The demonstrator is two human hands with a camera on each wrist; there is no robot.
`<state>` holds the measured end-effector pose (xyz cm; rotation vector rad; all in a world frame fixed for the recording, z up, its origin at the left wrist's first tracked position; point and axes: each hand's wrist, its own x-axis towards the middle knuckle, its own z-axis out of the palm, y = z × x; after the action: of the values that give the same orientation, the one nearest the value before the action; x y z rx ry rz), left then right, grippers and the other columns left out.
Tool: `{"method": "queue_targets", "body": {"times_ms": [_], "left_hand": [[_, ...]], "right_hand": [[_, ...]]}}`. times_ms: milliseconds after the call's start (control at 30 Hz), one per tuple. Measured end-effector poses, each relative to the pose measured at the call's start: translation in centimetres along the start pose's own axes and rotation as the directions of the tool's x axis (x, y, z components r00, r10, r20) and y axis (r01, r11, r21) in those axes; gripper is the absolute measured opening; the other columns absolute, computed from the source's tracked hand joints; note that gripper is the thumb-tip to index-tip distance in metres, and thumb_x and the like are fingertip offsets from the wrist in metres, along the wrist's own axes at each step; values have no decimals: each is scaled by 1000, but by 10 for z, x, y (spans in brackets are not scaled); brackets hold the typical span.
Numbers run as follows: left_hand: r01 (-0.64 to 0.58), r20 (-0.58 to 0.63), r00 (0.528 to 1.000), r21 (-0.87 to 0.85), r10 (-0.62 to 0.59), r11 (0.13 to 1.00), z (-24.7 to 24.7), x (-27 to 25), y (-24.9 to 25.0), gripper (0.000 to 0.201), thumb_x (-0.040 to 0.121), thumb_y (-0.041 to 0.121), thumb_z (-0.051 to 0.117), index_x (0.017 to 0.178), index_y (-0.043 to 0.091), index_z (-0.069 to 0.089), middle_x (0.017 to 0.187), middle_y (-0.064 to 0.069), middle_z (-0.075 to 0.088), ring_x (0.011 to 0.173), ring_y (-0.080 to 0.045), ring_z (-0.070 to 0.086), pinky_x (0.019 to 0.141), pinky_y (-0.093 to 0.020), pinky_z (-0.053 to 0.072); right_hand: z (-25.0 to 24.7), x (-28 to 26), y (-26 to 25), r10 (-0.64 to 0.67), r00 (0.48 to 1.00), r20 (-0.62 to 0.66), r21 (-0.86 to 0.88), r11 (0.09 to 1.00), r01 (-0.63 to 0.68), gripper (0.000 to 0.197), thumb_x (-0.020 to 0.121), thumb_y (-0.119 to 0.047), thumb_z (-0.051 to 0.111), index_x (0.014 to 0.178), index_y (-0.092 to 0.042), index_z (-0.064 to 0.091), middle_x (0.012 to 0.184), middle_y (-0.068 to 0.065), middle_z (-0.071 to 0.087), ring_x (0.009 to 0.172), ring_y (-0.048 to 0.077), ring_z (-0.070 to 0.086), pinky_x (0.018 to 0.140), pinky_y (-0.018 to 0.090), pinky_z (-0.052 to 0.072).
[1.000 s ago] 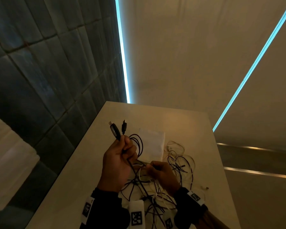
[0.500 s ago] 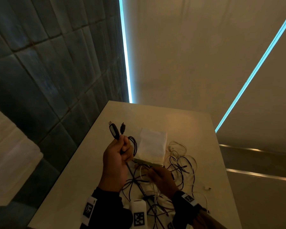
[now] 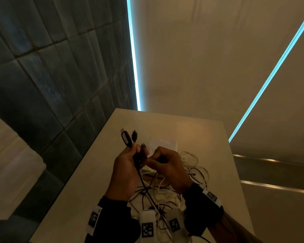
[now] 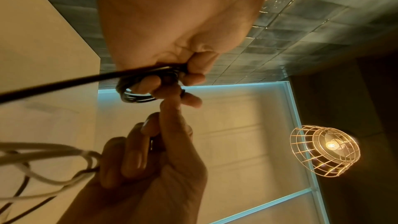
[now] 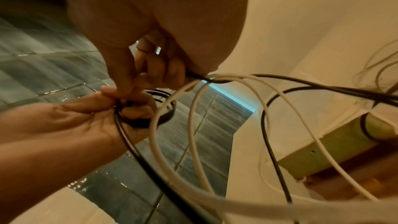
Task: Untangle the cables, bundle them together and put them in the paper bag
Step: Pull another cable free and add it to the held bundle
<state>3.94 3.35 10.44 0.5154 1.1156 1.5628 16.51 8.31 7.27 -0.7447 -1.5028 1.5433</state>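
My left hand (image 3: pixel 139 152) is raised over the table and grips a small coil of black cable (image 4: pixel 137 98). The cable's two plugs (image 3: pixel 126 139) stick up above the fist. My right hand (image 3: pixel 152 159) is right beside it, fingers curled, pinching a strand of the same black cable (image 5: pixel 193 76) against the coil. From the left fist a black strand (image 3: pixel 144 183) runs down into a tangle of black and white cables (image 3: pixel 191 172) on the table. A flat white paper bag (image 3: pixel 165 143) lies just beyond the hands. White loops (image 5: pixel 193 125) hang below my right hand.
The pale table (image 3: pixel 191 130) is narrow; a dark tiled wall (image 3: pixel 60 85) runs along its left edge. Its right edge drops to the floor. More loose cable lies near my wrists (image 3: pixel 158 204). A caged lamp (image 4: pixel 325 149) hangs overhead.
My right hand rose from the tangle on the table and came up to the left hand. The loop under the left hand has drawn into a tighter coil.
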Motion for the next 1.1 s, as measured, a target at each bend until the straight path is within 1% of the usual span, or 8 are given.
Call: {"method": "queue_targets", "body": {"times_ms": [133, 267, 433, 633, 767, 867, 1000, 1100], "left_hand": [[-47, 23, 998, -147, 50, 988, 4, -2, 2, 35, 102, 23, 36, 70, 12, 45, 66, -2, 38, 65, -19, 44, 73, -34, 38], [-48, 45, 997, -201, 58, 978, 3, -2, 3, 33, 101, 20, 33, 70, 13, 42, 61, 3, 27, 49, -10, 27, 53, -26, 27], [-92, 8, 995, -200, 96, 976, -7, 0, 8, 34, 101, 19, 33, 70, 15, 43, 58, 6, 29, 48, -8, 23, 49, -23, 21], [-109, -4, 994, -217, 111, 970, -9, 1, 7, 33, 101, 19, 33, 71, 16, 45, 59, 7, 31, 48, -7, 25, 49, -22, 24], [-143, -45, 990, -169, 137, 975, -10, 0, 8, 33, 102, 19, 34, 71, 16, 45, 59, 7, 30, 49, -7, 26, 51, -23, 24], [-137, -80, 989, -132, 127, 982, -13, 1, 6, 32, 102, 19, 34, 71, 15, 44, 58, 6, 31, 47, -7, 26, 49, -22, 25], [-100, -124, 988, -57, 93, 993, -15, 5, 0, 32, 103, 19, 34, 73, 13, 44, 59, 5, 33, 46, -8, 29, 45, -22, 27], [-51, -138, 989, 11, 52, 999, -13, 4, -5, 32, 103, 20, 34, 74, 12, 43, 61, 1, 38, 53, -13, 34, 51, -27, 27]], "right_hand": [[-6, -2, 12, 56, 997, 54, 10, 998, -57, 18, 79, 0, 73, 69, 2, 58, 68, 23, 59, 63, 22, 55, 58, 27, 49], [-18, -10, 40, 108, 993, 40, -13, 994, -108, 19, 87, -2, 64, 68, -1, 59, 57, -8, 59, 53, 4, 52, 57, 16, 45], [-36, -29, 79, 147, 989, -14, -124, 981, -148, 23, 92, -4, 58, 70, 0, 63, 55, -13, 61, 57, -5, 53, 62, 14, 40], [-43, -33, 98, 173, 984, -42, -151, 972, -178, 33, 96, -5, 52, 63, -6, 54, 53, -14, 57, 54, -4, 48, 57, 17, 37], [-52, -37, 133, 225, 970, -89, -265, 934, -241, 37, 91, -36, 56, 67, -8, 63, 55, -10, 52, 52, 2, 44, 56, 24, 34], [-57, -41, 150, 277, 955, -107, -374, 879, -297, 33, 95, -18, 55, 62, -17, 61, 53, -19, 57, 54, -3, 52, 59, 21, 35], [-49, -25, 125, 188, 952, -242, -374, 887, -271, 26, 83, -35, 60, 67, -15, 66, 63, 4, 65, 61, 10, 57, 61, 37, 47], [-35, -9, 77, 122, 961, -250, -216, 960, -178, 16, 87, -20, 65, 76, -8, 69, 69, 7, 66, 63, 10, 57, 59, 27, 47]]}}
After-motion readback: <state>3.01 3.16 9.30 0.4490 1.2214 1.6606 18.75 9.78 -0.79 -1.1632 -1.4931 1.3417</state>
